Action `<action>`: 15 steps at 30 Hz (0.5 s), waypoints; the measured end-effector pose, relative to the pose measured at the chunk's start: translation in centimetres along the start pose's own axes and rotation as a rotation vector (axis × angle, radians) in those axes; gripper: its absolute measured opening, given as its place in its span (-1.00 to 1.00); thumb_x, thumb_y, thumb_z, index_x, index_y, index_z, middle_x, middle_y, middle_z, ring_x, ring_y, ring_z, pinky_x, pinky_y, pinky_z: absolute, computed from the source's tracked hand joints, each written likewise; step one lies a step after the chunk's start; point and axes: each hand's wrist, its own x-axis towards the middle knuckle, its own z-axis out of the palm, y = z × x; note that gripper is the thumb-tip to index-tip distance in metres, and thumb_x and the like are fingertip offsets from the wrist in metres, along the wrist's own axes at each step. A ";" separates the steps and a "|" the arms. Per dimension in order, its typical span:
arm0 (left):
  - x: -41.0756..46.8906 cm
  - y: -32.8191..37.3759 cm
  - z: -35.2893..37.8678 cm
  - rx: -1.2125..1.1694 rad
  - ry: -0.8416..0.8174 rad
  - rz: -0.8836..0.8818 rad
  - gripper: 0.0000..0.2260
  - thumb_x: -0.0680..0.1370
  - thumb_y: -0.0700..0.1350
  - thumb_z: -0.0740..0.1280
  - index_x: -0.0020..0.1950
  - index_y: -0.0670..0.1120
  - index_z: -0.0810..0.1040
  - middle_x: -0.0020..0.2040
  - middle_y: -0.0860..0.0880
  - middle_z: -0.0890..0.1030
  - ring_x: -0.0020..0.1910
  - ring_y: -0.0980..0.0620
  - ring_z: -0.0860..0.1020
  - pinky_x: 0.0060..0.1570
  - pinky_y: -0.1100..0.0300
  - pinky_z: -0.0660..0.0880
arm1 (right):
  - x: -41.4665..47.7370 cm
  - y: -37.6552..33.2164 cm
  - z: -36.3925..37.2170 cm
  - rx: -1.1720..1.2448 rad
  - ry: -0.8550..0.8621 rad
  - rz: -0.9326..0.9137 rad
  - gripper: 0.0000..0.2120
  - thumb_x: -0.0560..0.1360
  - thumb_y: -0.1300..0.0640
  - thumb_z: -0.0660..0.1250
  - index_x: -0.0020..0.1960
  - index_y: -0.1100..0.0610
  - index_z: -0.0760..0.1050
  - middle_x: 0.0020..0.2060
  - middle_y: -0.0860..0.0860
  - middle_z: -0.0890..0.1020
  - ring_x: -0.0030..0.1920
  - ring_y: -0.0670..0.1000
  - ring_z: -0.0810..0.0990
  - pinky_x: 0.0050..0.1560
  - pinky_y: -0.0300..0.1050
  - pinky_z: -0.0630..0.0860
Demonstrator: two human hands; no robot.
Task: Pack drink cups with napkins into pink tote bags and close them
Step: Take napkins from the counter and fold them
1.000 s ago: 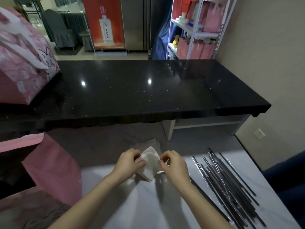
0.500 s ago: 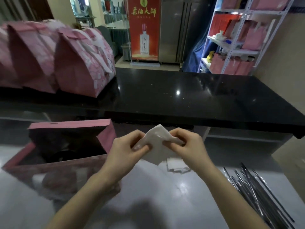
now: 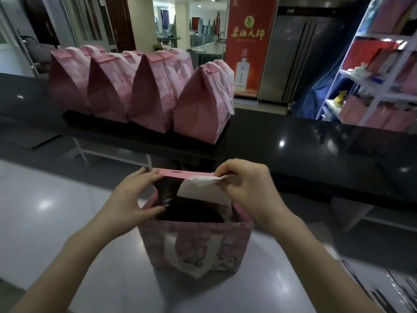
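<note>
An open pink tote bag [image 3: 196, 245] with a white handle stands on the white table right in front of me. My left hand [image 3: 133, 197] grips the bag's left rim, thumb inside and fingers at the far corner. My right hand [image 3: 246, 188] pinches a white napkin [image 3: 203, 190] that hangs into the bag's open mouth. The inside of the bag is dark; a dark round shape lies in it, and I cannot tell what it is.
Several closed pink tote bags [image 3: 198, 109] stand in a row on the black counter [image 3: 316, 145] behind. Wrapped straws [image 3: 388, 288] lie at the table's right edge. A shelf [image 3: 372, 86] with pink and red bags stands at the far right.
My left hand let go of the napkin and took the bag's rim. My right hand carried the napkin over the open bag. My view swung left and toward the bag.
</note>
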 end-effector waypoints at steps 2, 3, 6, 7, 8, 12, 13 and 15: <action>0.3 -1.6 0.1 -0.047 -0.147 0.012 -0.19 0.34 0.01 0.57 0.51 0.14 0.25 0.51 0.21 0.21 0.53 0.21 -0.04 0.47 0.17 0.03 | 0.6 -0.2 2.5 -0.090 -0.086 0.013 -0.86 0.40 0.31 0.43 -0.11 0.10 0.62 -0.19 -0.07 0.65 -0.13 -0.12 0.59 -0.06 -0.19 0.53; 0.4 -2.2 0.2 -0.061 -0.199 0.026 -0.15 0.33 0.09 0.56 0.52 0.18 0.19 0.52 0.26 0.14 0.53 0.25 -0.11 0.49 0.16 0.00 | 0.8 -0.2 3.5 -0.123 -0.141 0.036 -0.87 0.41 0.30 0.42 -0.11 0.10 0.62 -0.19 -0.07 0.64 -0.12 -0.10 0.59 -0.04 -0.16 0.53; 0.8 -3.8 0.3 -0.032 -0.313 0.101 -0.04 0.26 0.34 0.47 0.53 0.29 0.01 0.50 0.39 -0.06 0.48 0.35 -0.26 0.52 0.11 -0.06 | 1.0 0.2 6.1 -0.199 -0.325 0.131 -0.86 0.42 0.26 0.39 -0.07 0.08 0.62 -0.17 -0.09 0.65 -0.11 -0.10 0.58 -0.04 -0.11 0.54; 0.8 -4.1 0.3 -0.012 -0.339 0.134 -0.03 0.24 0.40 0.43 0.51 0.32 -0.05 0.48 0.42 -0.13 0.45 0.37 -0.31 0.51 0.11 -0.09 | 1.0 0.3 6.7 -0.203 -0.391 0.166 -0.84 0.41 0.25 0.38 -0.06 0.06 0.63 -0.16 -0.11 0.65 -0.11 -0.13 0.58 -0.06 -0.11 0.55; 0.8 -4.4 0.3 0.005 -0.357 0.163 -0.02 0.23 0.43 0.39 0.49 0.35 -0.10 0.45 0.44 -0.19 0.43 0.39 -0.34 0.50 0.13 -0.13 | 1.1 0.5 7.2 -0.193 -0.451 0.199 -0.83 0.40 0.23 0.39 -0.04 0.04 0.63 -0.16 -0.14 0.65 -0.11 -0.16 0.58 -0.06 -0.14 0.56; 0.8 -4.9 0.6 0.000 -0.358 0.216 0.00 0.25 0.46 0.36 0.51 0.29 -0.15 0.48 0.38 -0.23 0.44 0.36 -0.37 0.50 0.14 -0.15 | 1.7 1.3 9.1 -0.186 -0.540 0.332 -0.76 0.39 0.18 0.45 0.05 -0.01 0.61 -0.17 -0.21 0.59 -0.09 -0.20 0.58 -0.10 -0.27 0.52; 0.9 -5.0 0.7 -0.010 -0.351 0.213 0.01 0.26 0.46 0.36 0.53 0.26 -0.14 0.50 0.36 -0.23 0.44 0.35 -0.37 0.51 0.14 -0.15 | 1.8 1.6 9.5 -0.210 -0.534 0.368 -0.70 0.40 0.17 0.46 0.11 -0.01 0.59 -0.11 -0.21 0.59 -0.03 -0.18 0.58 -0.05 -0.25 0.52; 1.0 -5.1 0.8 -0.026 -0.341 0.205 0.02 0.28 0.46 0.35 0.55 0.22 -0.15 0.50 0.35 -0.24 0.43 0.36 -0.39 0.50 0.15 -0.16 | 1.9 2.4 10.0 -0.339 -0.533 0.382 -0.55 0.43 0.09 0.46 0.29 -0.02 0.48 0.12 -0.13 0.58 0.17 -0.08 0.54 0.13 -0.16 0.51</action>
